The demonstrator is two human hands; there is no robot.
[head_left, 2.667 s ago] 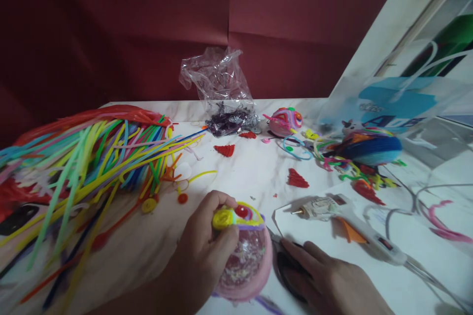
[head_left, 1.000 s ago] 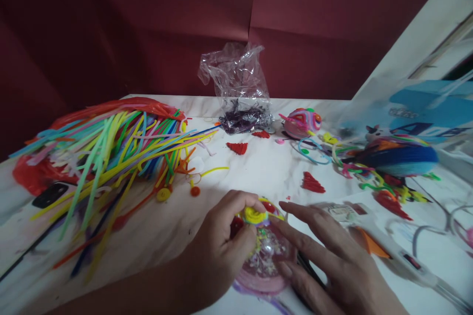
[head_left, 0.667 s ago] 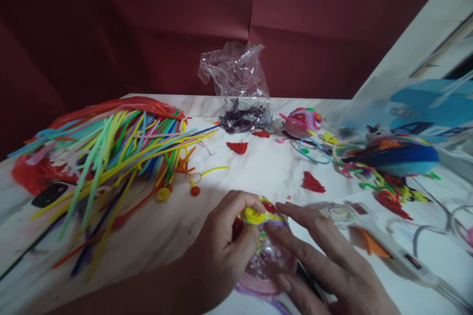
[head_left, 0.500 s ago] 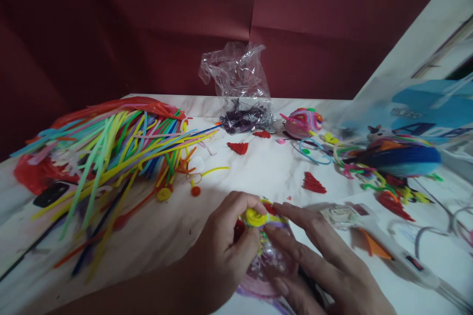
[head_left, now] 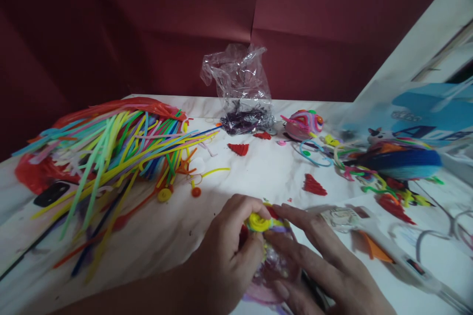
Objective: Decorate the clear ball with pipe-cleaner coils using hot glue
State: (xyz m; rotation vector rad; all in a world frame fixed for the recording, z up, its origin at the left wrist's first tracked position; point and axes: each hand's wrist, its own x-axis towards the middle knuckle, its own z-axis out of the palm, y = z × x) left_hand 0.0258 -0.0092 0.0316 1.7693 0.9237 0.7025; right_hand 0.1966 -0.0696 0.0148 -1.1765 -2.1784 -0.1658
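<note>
A pink clear-fronted craft ball [head_left: 271,268], trimmed with a yellow pipe-cleaner coil [head_left: 257,221] and a red piece, lies on the white marbled table [head_left: 258,172] near its front edge. My left hand [head_left: 225,256] grips the ball from the left, thumb and fingers at the yellow coil. From the right, my right hand [head_left: 318,261] lays its fingers over the ball's top and front, touching the coil.
A heap of coloured pipe cleaners [head_left: 111,147] fills the left. A black phone [head_left: 50,194] lies beside it. At the back stand a clear plastic bag [head_left: 240,91] and another decorated ball [head_left: 303,124]. A glue gun [head_left: 373,243] and blue yarn [head_left: 402,163] lie to the right.
My right hand came off the table at the right and onto the ball beside my left hand. The ball is now pressed between both hands.
</note>
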